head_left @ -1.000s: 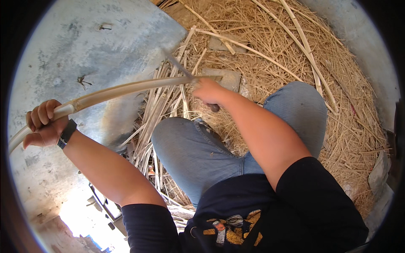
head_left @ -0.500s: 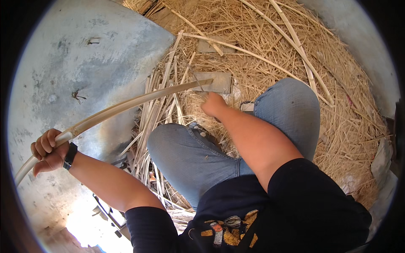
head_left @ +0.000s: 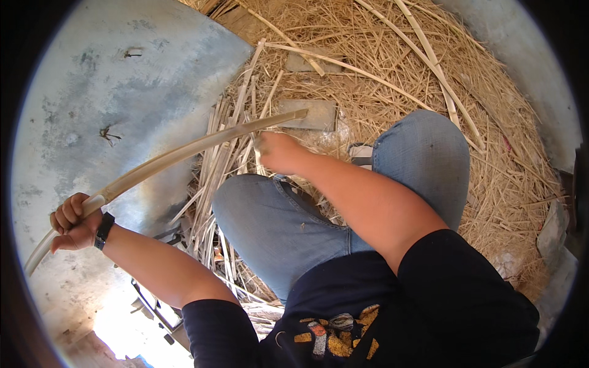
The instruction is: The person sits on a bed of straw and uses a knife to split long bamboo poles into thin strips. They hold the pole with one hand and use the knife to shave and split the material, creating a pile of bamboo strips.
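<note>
A long, curved strip of split bamboo (head_left: 178, 153) slants from the lower left up toward the middle. My left hand (head_left: 76, 222) is wrapped around its lower part, with the tail running on past the fist to the left. Just below the strip's far end, my right hand (head_left: 279, 152) is closed on a thin-bladed knife (head_left: 249, 126). The blade is blurred and stands up by the strip's underside; whether it touches the bamboo I cannot tell.
Straw-like shavings (head_left: 380, 86) cover the floor ahead and to the right. Long loose strips (head_left: 211, 147) lie heaped left of my bent knees (head_left: 264, 214). A flat slab (head_left: 316, 115) sits beyond my right hand. A grey-blue wall (head_left: 110, 80) rises at left.
My right hand and the knife have moved left along the bamboo strip, away from its far end. The left hand keeps its grip and has hardly shifted.
</note>
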Available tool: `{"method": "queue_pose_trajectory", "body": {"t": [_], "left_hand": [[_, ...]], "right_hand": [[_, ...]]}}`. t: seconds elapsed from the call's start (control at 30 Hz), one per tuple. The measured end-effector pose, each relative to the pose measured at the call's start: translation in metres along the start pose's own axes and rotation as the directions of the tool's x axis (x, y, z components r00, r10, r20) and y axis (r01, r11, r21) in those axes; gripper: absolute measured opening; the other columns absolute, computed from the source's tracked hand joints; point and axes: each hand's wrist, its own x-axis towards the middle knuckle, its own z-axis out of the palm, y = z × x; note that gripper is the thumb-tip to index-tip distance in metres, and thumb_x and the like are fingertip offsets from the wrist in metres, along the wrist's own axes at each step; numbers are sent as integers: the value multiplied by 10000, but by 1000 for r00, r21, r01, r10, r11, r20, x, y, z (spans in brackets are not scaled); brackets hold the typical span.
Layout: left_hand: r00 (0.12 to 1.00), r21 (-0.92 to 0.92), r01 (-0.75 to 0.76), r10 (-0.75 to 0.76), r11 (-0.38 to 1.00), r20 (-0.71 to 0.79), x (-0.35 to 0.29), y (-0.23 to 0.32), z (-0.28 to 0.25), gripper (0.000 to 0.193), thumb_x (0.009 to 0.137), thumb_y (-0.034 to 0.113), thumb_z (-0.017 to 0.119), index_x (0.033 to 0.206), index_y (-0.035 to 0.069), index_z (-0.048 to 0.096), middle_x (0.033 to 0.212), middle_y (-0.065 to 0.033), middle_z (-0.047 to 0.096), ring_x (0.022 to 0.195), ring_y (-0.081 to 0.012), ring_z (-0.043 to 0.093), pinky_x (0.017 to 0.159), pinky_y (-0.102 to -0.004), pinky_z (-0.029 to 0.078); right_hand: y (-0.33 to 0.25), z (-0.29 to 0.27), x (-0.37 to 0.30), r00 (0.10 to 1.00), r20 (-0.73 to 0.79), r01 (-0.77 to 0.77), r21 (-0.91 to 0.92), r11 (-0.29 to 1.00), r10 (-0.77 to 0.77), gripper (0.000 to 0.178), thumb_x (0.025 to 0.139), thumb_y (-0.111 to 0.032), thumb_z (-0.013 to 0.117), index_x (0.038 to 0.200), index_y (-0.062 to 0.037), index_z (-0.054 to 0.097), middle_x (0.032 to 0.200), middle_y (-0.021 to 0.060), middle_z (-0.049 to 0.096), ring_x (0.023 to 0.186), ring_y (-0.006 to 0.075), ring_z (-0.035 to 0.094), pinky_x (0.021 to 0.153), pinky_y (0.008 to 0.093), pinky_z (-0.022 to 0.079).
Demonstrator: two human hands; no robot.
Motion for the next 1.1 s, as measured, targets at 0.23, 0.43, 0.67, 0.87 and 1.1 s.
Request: {"method": "queue_pose_trajectory", "body": {"t": [0.23, 0.43, 0.67, 0.87, 1.1], "left_hand": [[982, 135, -32, 57, 990, -182, -7, -21, 35, 528, 675, 463, 895, 623, 210, 435, 530, 103, 285, 476, -73, 217, 501, -255, 202], [982, 155, -58, 85, 986, -170, -12, -9, 36, 532, 645, 451, 904, 608, 205, 433, 529, 95, 281, 485, -86, 226, 512, -266, 199], [974, 212, -51, 95, 976, -207, -4, -22, 64, 519, 673, 443, 903, 621, 201, 447, 532, 92, 273, 493, -90, 212, 516, -260, 196], [981, 222, -51, 90, 974, -172, 2, -22, 63, 534, 648, 437, 914, 617, 197, 439, 536, 78, 276, 500, -94, 217, 522, -265, 199], [974, 214, -48, 94, 976, -208, 5, -26, 73, 526, 663, 424, 908, 616, 197, 436, 538, 77, 279, 500, -98, 218, 523, -266, 201]], "right_hand": [[73, 24, 22, 949, -152, -245, 189, 951, 275, 480, 797, -226, 691, 1185, 36, 587, 1120, 260, 668, 1056, 383, 653, 921, 427, 519], [-2, 11, 6, 998, 41, 47, 85, 995, -50, 472, 798, -241, 700, 1174, 23, 590, 1115, 247, 664, 1018, 379, 659, 901, 426, 524], [65, 7, 20, 958, 62, -285, 271, 919, 279, 508, 788, -264, 712, 1191, 15, 576, 1045, 227, 674, 943, 343, 668, 856, 436, 536], [10, 9, 17, 999, 29, -27, 155, 988, 22, 471, 795, -226, 679, 1176, 30, 571, 1012, 224, 674, 965, 348, 663, 847, 414, 527], [35, 7, 22, 965, -2, -248, 326, 912, 263, 411, 809, -187, 668, 1154, 14, 570, 954, 192, 660, 896, 301, 660, 797, 414, 533]]}}
